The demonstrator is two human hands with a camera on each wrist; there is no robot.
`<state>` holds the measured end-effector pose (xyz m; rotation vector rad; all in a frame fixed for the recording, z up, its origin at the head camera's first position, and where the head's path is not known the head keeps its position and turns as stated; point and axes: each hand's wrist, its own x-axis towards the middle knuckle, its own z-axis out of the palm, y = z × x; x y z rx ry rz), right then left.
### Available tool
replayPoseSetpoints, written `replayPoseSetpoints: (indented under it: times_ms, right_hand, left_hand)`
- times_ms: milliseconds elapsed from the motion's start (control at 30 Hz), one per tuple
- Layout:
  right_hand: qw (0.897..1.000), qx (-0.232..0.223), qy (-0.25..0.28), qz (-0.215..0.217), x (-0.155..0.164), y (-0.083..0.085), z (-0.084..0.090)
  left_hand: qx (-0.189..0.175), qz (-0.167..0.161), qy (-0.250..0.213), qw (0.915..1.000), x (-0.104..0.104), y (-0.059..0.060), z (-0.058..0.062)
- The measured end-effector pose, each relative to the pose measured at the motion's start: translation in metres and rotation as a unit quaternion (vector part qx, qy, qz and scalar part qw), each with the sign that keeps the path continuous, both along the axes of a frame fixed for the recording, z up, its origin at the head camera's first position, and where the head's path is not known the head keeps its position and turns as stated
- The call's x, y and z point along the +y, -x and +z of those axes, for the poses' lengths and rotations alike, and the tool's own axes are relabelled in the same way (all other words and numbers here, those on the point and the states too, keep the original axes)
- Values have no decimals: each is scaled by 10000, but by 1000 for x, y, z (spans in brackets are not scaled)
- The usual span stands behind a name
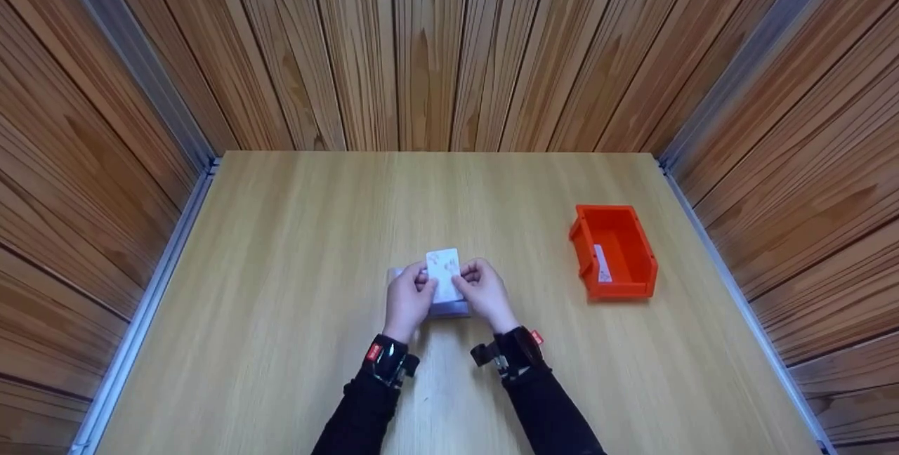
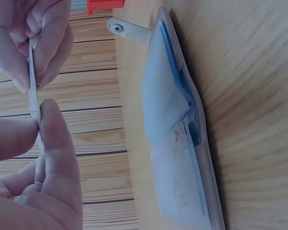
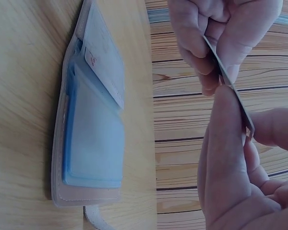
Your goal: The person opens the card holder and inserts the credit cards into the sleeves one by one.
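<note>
A white card (image 1: 443, 269) with faint printed marks is held up between both hands. My left hand (image 1: 409, 300) pinches its left edge between thumb and fingers; my right hand (image 1: 486, 292) pinches the right edge. Edge-on, the same card (image 2: 33, 91) looks thin in the left wrist view. Beneath the hands a card holder (image 1: 449, 310) lies opened on the table, partly hidden by them in the head view. Its clear bluish plastic sleeves (image 3: 96, 139) show in the wrist views, with another pale card (image 2: 177, 187) bearing a small red mark at one side.
An orange bin (image 1: 621, 290) stands to the right on the wooden table (image 1: 295, 244), with a white card-like piece (image 1: 602, 263) inside. A strap with a metal snap (image 2: 127, 29) sticks out from the card holder. Wood-panelled walls surround the table's back and sides.
</note>
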<state>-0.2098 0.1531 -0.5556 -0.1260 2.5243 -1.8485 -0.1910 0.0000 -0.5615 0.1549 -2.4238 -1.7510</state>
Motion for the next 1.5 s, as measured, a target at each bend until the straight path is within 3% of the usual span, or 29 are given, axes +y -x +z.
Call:
replayPoseSetpoints:
  times_ms: [333, 433, 633, 833, 1033, 1267, 1500]
  right_hand:
    - [10000, -82, -23, -27, 3, 1, 3]
    - [10000, 82, 2, 9, 6, 3, 3]
    - [9904, 874, -1069, -115, 12, 5, -1]
    - [9744, 1184, -1907, -151, 14, 8, -7]
    - [9665, 1073, -2332, 21, 14, 9, -15]
    - [9546, 1088, -2768, 151, 13, 9, -23]
    - [9517, 965, -2896, 332, 11, 9, -28]
  left_hand:
    - [-83, 125, -235, 9996, -3, 1, 0]
    - [-100, 178, -258, 9995, -5, 1, 1]
    - [-178, 215, -113, 9995, -11, 1, 0]
    - [-364, 293, -187, 9987, -15, 2, -3]
    - [-610, 298, -250, 9974, -19, 3, -8]
    - [-629, 327, -55, 9975, -22, 4, -14]
    - [-884, 331, -104, 9955, -26, 6, -16]
